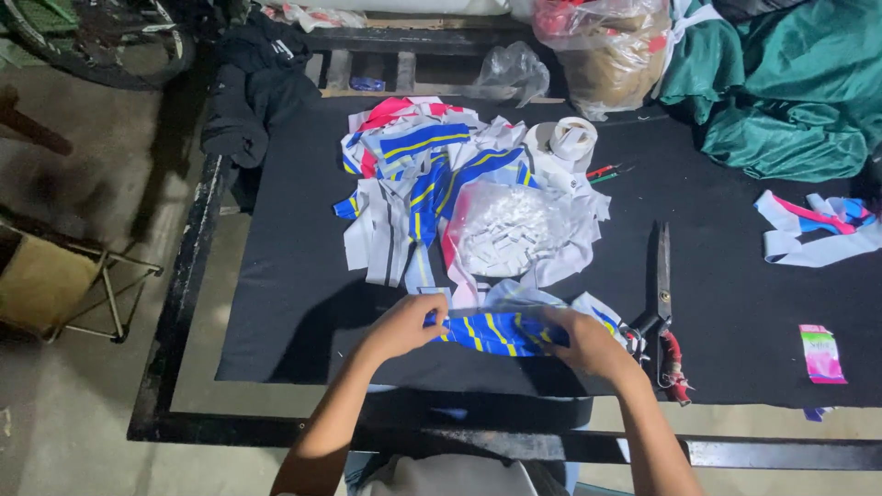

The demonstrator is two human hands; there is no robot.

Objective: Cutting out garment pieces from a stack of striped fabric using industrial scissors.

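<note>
Black-clothed table [294, 303], grey concrete floor [92, 239], dim light

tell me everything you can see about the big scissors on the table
The scissors are large tailor's shears with long dark metal blades, shut and pointing away from the person. The handle loops lie nearest the table edge; one is wrapped in red cloth or tape. They lie flat on the black cloth covering the table, just right of the right hand. The hand is close to the handles, but I cannot tell whether they touch.
</note>
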